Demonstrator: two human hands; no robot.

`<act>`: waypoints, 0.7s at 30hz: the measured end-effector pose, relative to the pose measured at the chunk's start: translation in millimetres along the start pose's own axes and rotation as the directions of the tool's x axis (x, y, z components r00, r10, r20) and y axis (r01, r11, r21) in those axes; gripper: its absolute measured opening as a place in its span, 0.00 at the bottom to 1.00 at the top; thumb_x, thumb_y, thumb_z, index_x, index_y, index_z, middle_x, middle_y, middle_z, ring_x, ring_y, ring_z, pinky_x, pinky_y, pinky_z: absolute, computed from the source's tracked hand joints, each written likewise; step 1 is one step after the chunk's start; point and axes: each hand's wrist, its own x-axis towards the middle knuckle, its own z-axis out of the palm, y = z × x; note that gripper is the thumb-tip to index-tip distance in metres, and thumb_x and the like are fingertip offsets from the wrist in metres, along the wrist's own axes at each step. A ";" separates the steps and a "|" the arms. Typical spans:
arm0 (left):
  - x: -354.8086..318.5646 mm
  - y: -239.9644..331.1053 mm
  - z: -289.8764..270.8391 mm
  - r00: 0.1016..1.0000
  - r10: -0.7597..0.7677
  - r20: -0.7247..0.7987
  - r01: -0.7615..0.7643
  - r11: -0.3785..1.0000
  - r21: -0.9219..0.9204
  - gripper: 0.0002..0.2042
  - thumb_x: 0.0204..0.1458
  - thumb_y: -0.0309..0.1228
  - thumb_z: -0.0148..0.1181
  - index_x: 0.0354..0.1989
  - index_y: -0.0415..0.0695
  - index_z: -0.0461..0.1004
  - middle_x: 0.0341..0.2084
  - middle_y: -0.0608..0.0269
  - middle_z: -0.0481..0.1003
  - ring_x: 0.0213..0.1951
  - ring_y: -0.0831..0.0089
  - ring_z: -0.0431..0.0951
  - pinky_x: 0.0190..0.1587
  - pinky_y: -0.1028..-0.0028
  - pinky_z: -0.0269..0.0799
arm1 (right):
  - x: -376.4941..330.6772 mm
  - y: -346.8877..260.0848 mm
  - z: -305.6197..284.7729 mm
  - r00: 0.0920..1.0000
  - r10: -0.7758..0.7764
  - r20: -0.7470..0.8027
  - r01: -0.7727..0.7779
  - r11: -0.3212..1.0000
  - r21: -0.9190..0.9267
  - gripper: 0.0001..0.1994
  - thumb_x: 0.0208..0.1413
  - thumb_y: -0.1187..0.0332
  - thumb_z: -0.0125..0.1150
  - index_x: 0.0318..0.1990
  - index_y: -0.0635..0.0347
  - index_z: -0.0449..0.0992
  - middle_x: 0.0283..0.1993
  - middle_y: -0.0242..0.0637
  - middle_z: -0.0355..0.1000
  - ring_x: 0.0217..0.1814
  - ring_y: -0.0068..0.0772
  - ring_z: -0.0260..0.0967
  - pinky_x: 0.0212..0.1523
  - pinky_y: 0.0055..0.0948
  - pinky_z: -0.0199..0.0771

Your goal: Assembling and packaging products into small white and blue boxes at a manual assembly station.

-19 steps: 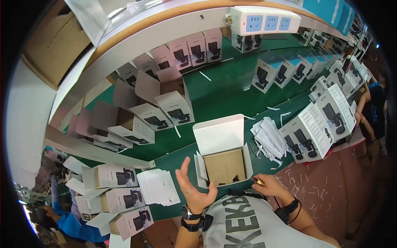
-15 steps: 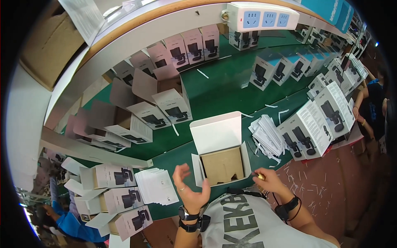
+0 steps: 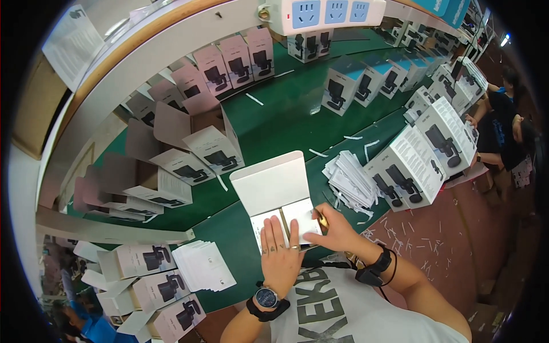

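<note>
A white cardboard box (image 3: pixel 271 183) stands before me on the green bench, its large lid raised at the far side. Both side flaps are folded inward, with a narrow strip of brown cardboard insert (image 3: pixel 285 220) showing between them. My left hand (image 3: pixel 279 251) lies on the flaps, fingers stretched and spread. At the right flap and near edge, my right hand (image 3: pixel 337 231) is curled around a small gold-coloured tool (image 3: pixel 323 220). Its thumb presses on the box; the tool's exact kind is hidden by the fingers.
A pile of white paper strips (image 3: pixel 350 180) lies right of the box, beside printed boxes (image 3: pixel 403 171). Left are stacked white sheets (image 3: pixel 203 266) and open boxes (image 3: pixel 151 260). More boxes (image 3: pixel 217 148) stand behind, under a shelf with a power strip (image 3: pixel 331 14). A person (image 3: pixel 497 131) is at far right.
Both side flaps have gone from upright to folded over the brown insert. My left hand has come down flat onto them, and my right hand has moved in onto the right flap.
</note>
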 end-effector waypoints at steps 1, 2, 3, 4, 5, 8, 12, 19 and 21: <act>0.8 -1.8 5.1 1.000 0.003 0.027 -0.005 0.998 0.056 0.46 0.47 0.42 0.75 0.75 0.41 0.60 0.73 0.34 0.58 0.73 0.39 0.59 0.74 0.44 0.53 | 2.3 6.8 -5.4 0.997 -0.082 0.006 0.081 0.994 0.072 0.14 0.60 0.62 0.71 0.47 0.59 0.78 0.32 0.39 0.74 0.34 0.40 0.74 0.37 0.35 0.73; 1.5 -3.6 10.0 1.000 0.006 0.029 -0.007 0.999 0.046 0.46 0.47 0.42 0.75 0.75 0.41 0.60 0.73 0.34 0.58 0.73 0.39 0.59 0.74 0.44 0.53 | 4.6 11.8 -11.5 0.987 -0.163 0.009 0.160 0.976 0.145 0.12 0.59 0.63 0.71 0.45 0.59 0.79 0.32 0.41 0.74 0.34 0.44 0.75 0.37 0.37 0.73; 2.1 -7.0 14.0 0.999 0.033 0.015 -0.033 0.998 0.051 0.46 0.47 0.41 0.75 0.75 0.41 0.60 0.73 0.36 0.58 0.73 0.39 0.59 0.73 0.44 0.54 | 10.0 12.7 -18.5 0.988 -0.156 0.010 0.153 0.979 0.138 0.12 0.59 0.63 0.71 0.45 0.59 0.79 0.32 0.41 0.74 0.34 0.44 0.75 0.37 0.37 0.73; 4.3 -12.5 16.7 0.998 0.065 0.000 -0.065 0.996 0.058 0.45 0.48 0.40 0.75 0.75 0.41 0.61 0.74 0.38 0.58 0.74 0.39 0.59 0.73 0.44 0.54 | 20.6 10.6 -25.3 0.980 -0.198 0.002 0.197 0.978 0.066 0.11 0.59 0.63 0.71 0.43 0.58 0.79 0.31 0.40 0.75 0.34 0.45 0.75 0.37 0.38 0.73; 6.7 -15.5 19.0 0.995 0.095 -0.016 -0.094 0.993 0.066 0.44 0.48 0.40 0.75 0.75 0.42 0.61 0.74 0.40 0.58 0.74 0.40 0.58 0.73 0.45 0.55 | 32.0 7.9 -31.5 0.971 -0.240 -0.001 0.240 0.971 -0.006 0.10 0.58 0.64 0.72 0.41 0.58 0.80 0.31 0.39 0.75 0.34 0.45 0.76 0.37 0.39 0.73; 19.3 -17.6 22.2 0.995 0.094 -0.040 -0.092 0.995 0.040 0.43 0.48 0.39 0.74 0.74 0.42 0.63 0.74 0.43 0.60 0.74 0.40 0.58 0.73 0.45 0.55 | 54.3 5.0 -37.4 0.941 -0.330 -0.070 0.313 0.932 -0.185 0.08 0.57 0.65 0.72 0.38 0.56 0.81 0.30 0.37 0.76 0.34 0.45 0.76 0.37 0.40 0.73; 14.3 -11.6 26.3 0.995 0.083 -0.055 -0.081 0.996 0.034 0.42 0.48 0.39 0.74 0.73 0.42 0.64 0.74 0.45 0.61 0.74 0.41 0.59 0.73 0.45 0.55 | 67.5 8.2 -30.8 0.872 -0.455 -0.179 0.353 0.839 -0.415 0.07 0.55 0.65 0.73 0.34 0.55 0.81 0.29 0.34 0.77 0.33 0.43 0.76 0.36 0.39 0.72; 17.3 -13.6 23.2 0.996 0.067 -0.063 -0.066 0.998 0.017 0.41 0.48 0.39 0.74 0.73 0.43 0.65 0.73 0.46 0.62 0.74 0.43 0.59 0.73 0.46 0.55 | 75.7 19.6 -32.4 0.849 -0.509 -0.140 0.410 0.803 -0.432 0.06 0.54 0.65 0.74 0.33 0.52 0.80 0.27 0.30 0.76 0.30 0.37 0.75 0.31 0.37 0.69; 13.9 -11.8 25.2 0.996 0.062 -0.071 -0.061 0.998 0.014 0.42 0.48 0.39 0.74 0.73 0.44 0.65 0.74 0.48 0.62 0.74 0.44 0.60 0.73 0.45 0.55 | 75.0 19.8 -38.5 0.869 -0.489 -0.076 0.425 0.816 -0.393 0.07 0.53 0.65 0.74 0.33 0.52 0.80 0.26 0.30 0.76 0.29 0.37 0.74 0.31 0.38 0.69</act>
